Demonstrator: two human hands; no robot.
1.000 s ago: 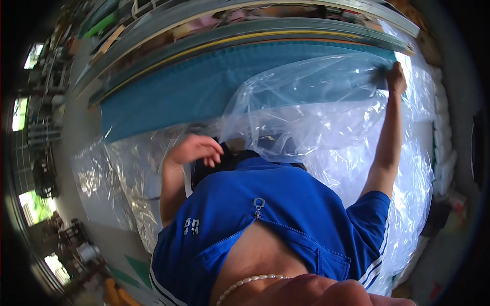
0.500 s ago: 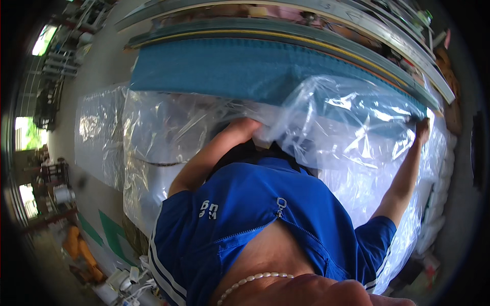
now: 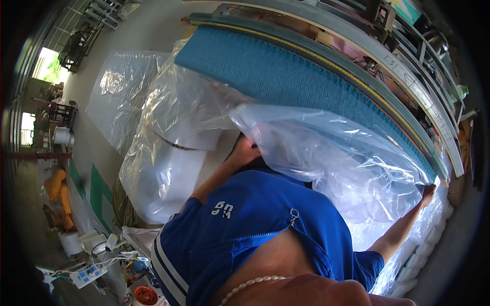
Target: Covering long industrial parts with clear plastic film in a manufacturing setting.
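Our left hand [image 3: 245, 151] has slid under the clear plastic bag [image 3: 326, 153] at frame centre — grip hidden, we cannot tell — while our right hand [image 3: 427, 193] clutches its edge at right, over the blue mattress [image 3: 286, 76].

Head-worn fisheye, looking steeply down

One view only, close over the person's own blue shirt [image 3: 255, 229] at the lower edge. It faces forward across the clear plastic sheet [image 3: 326, 158] to the blue mat [image 3: 286, 76]; straight edges bow toward the rim.
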